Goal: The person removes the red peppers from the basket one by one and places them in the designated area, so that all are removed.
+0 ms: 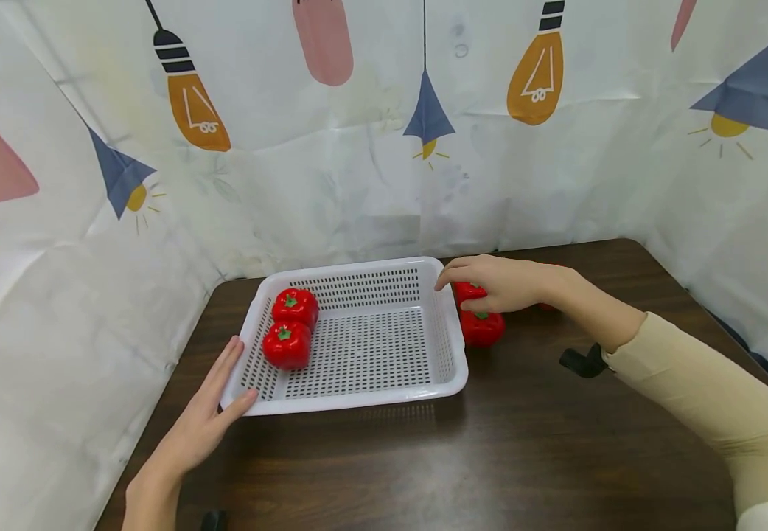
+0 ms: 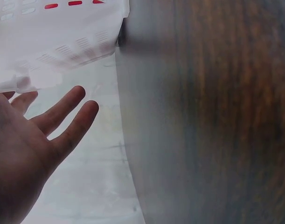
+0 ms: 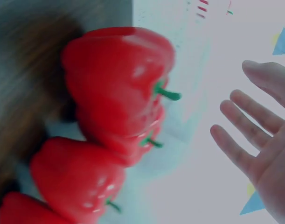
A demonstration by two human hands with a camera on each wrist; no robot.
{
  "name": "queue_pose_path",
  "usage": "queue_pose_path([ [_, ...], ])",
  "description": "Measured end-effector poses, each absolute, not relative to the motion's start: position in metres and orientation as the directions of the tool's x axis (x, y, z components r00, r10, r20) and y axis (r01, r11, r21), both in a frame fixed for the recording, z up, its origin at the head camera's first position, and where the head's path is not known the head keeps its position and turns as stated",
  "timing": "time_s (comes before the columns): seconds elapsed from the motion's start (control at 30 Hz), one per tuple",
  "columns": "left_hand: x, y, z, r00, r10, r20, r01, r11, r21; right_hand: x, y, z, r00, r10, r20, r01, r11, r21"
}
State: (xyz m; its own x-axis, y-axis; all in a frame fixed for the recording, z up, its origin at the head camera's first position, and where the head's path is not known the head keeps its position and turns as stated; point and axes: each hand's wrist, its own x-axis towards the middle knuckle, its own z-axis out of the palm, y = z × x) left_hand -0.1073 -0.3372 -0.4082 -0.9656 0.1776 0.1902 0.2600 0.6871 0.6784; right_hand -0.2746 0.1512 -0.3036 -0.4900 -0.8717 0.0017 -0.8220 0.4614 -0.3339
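Observation:
A white perforated plastic basket [image 1: 351, 402] stands on the table, with two red bell peppers [image 1: 287, 345] inside at its left end. My left hand [image 1: 193, 428] rests at the basket's left front corner, its thumb on the rim and the fingers stretched along the outer side. In the left wrist view this hand [image 2: 28, 135] has its fingers spread beneath the rim. My right hand [image 1: 500, 284] hovers over the basket's right edge with nothing in it. More red bell peppers [image 1: 483, 330] lie below it, partly hidden. The right wrist view has several of these peppers [image 3: 119, 74], apart from the spread fingers.
The dark wooden table [image 1: 371, 472] ends against a white fabric backdrop [image 1: 357, 192] printed with lamps and bulbs. A black strap end [image 1: 583, 363] hangs from the right wrist, and another black piece [image 1: 214, 521] shows near the left wrist.

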Motion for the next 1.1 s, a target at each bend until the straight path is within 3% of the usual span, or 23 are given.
queue_pose_path([
  [0.6, -0.111, -0.335, -0.408, -0.961, 0.197, 0.196, 0.278, 0.671, 0.687, -0.278, 0.065, -0.282, -0.387, -0.908, -0.161, -0.898, 0.411, -0.158],
  [1.1, -0.107, -0.338, -0.413, -0.958, 0.187, 0.215, 0.284, 0.684, 0.672, -0.274, -0.021, -0.278, -0.258, -0.940, -0.222, -0.940, 0.297, -0.166],
])
